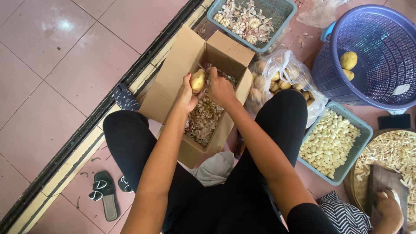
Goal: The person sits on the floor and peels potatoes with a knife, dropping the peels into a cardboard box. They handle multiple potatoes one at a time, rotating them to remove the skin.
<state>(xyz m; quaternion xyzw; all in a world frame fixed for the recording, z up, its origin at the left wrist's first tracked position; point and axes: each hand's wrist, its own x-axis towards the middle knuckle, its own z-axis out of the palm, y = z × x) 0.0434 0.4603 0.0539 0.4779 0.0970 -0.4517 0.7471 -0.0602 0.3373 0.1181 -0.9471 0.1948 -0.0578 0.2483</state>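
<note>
My left hand (186, 96) holds a yellow potato (197, 80) over an open cardboard box (184, 56) that stands between my knees. My right hand (220, 89) is closed right beside the potato and touches it; whether it holds a tool I cannot tell. The bottom of the box is covered with brown peelings (203, 121). A clear plastic bag of potatoes (281, 78) lies just right of the box.
A purple basket (372, 56) with two potatoes stands at the upper right. A teal tray (356, 151) holds peeled garlic cloves, another teal basket (277, 13) garlic skins. Another person's hand (388, 208) holds a cleaver (381, 184) over a round board. A sandal (106, 195) lies on the floor.
</note>
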